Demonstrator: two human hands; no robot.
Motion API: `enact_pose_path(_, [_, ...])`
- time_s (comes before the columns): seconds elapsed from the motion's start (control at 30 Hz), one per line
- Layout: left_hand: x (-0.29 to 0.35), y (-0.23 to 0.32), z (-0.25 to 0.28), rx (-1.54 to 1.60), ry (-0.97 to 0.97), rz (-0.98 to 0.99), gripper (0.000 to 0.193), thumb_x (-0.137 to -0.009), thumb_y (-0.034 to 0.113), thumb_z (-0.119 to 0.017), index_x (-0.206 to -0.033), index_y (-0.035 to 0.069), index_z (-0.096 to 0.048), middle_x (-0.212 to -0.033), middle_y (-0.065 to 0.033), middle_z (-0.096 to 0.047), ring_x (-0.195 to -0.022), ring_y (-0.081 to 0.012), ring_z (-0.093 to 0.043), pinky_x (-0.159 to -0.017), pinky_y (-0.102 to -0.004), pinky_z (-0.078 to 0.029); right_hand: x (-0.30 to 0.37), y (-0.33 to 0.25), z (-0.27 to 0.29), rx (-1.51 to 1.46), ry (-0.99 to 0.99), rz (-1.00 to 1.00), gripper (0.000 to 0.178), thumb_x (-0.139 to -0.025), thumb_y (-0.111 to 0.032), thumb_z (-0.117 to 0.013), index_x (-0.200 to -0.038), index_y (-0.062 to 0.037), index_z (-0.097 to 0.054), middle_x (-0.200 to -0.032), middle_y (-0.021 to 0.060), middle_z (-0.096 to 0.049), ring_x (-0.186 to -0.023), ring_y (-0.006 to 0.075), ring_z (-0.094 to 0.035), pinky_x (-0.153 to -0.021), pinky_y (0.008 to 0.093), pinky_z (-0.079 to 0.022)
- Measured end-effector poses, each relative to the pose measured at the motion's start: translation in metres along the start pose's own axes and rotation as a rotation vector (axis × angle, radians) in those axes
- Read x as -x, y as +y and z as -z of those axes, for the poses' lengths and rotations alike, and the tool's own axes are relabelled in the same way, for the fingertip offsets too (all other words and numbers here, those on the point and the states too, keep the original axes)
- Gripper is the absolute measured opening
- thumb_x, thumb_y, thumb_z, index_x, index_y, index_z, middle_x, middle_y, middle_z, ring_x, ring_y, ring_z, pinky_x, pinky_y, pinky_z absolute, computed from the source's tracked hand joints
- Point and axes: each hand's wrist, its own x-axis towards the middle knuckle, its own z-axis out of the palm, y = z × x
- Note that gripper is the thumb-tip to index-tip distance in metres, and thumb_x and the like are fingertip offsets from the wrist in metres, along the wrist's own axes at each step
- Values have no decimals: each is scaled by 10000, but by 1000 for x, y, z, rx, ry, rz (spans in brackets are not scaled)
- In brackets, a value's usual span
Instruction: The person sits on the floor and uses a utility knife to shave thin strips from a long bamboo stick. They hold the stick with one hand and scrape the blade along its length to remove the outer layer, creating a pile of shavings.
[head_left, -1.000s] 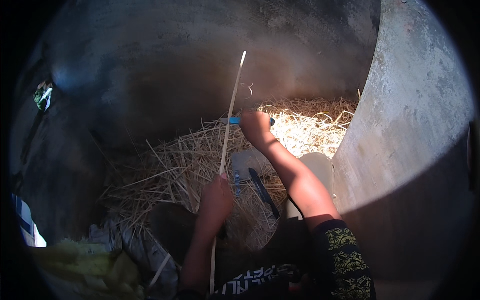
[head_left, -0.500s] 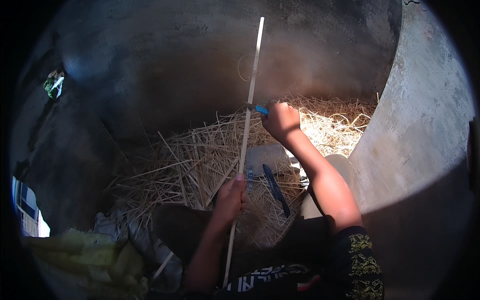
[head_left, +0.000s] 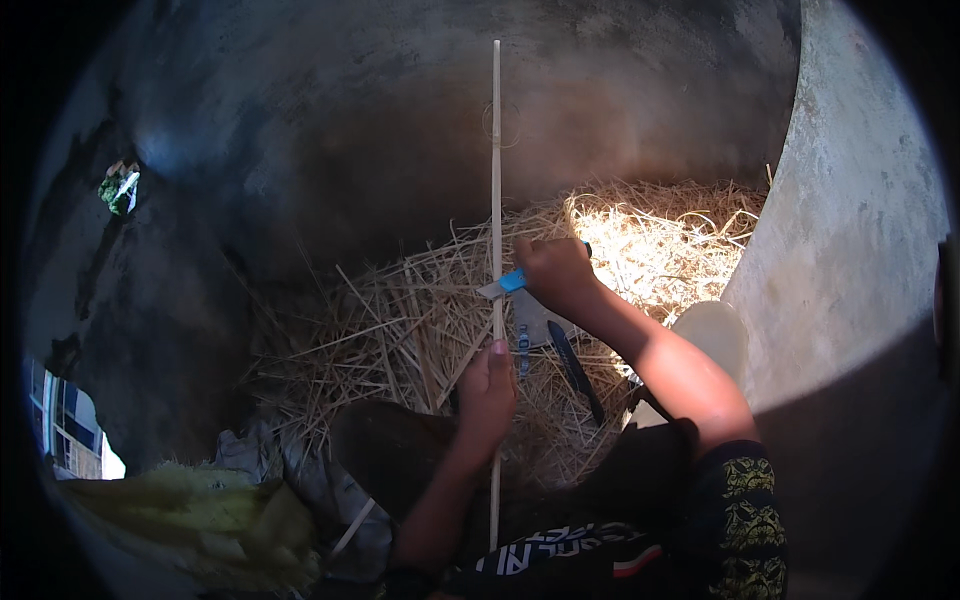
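A long, pale strip, seemingly bamboo (head_left: 496, 200), stands almost upright across the middle of the view. Its lower part is gripped in my left hand (head_left: 488, 395), the thumb lying along it. My right hand (head_left: 560, 277) is closed around a knife with a blue handle (head_left: 512, 281). The knife's short blade (head_left: 490, 291) lies against the strip, a little above my left hand. Below my right hand, a long dark blade-like tool (head_left: 575, 372) rests on the shavings beside a grey flat block (head_left: 538, 318). A small watch-like object (head_left: 523, 348) is next to that block.
Pale shavings (head_left: 400, 330) cover the ground ahead, sunlit at the right. Curved grey walls (head_left: 330, 130) close in around me, with a sloping wall (head_left: 850, 200) at the right. Yellowish cloth (head_left: 190, 520) lies at the lower left, near a wall opening (head_left: 75, 425).
My right hand has drawn the knife down along the strip toward my left hand. The strip has swung from leaning right to nearly upright. The view has shifted slightly.
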Motion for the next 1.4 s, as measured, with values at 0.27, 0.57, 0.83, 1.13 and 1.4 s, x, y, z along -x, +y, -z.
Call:
enact_pose_path(0.27, [19,8,-19,-11,-130,21,389,-1052,434,-401,-836,114,-448,-572,48,-351,-423,-51,-310,-391,-237,-267,-45,49,30,279,73,-374,127,-805,-105,-589,-713,-48,-657,-665,162,-682,-628,316,-710,-538,424,-566])
enact_pose_path(0.57, [16,8,-16,214,-260,225,383,-1057,427,-392,-833,119,-438,-569,57,-337,-422,-47,-290,-388,-228,-242,-43,84,58,-143,-31,-712,197,-773,-202,-634,-700,-20,-657,-677,171,-671,-616,301,-669,-618,390,-540])
enact_pose_path(0.83, [17,2,-21,133,-246,175,368,-1058,408,-397,-836,118,-445,-570,48,-350,-426,-48,-299,-395,-225,-240,-42,78,74,-963,179,-872,319,-821,-288,-781,-882,19,-716,-702,53,-685,-583,94,-579,-536,242,-439])
enact_pose_path(1.13, [17,-5,-25,96,-279,129,379,-1056,420,-398,-834,116,-442,-569,46,-357,-434,-50,-308,-407,-226,-253,-39,84,56,-780,307,-765,226,-879,-181,-720,-795,27,-695,-621,9,-602,-546,60,-504,-510,269,-396])
enact_pose_path(1.4, [20,1,-24,134,-273,202,384,-1056,426,-397,-830,119,-438,-565,53,-339,-429,-46,-293,-396,-223,-244,-43,93,63,-1344,689,-1139,134,-899,-102,-610,-802,-14,-582,-590,30,-528,-380,81,-380,-359,259,-250])
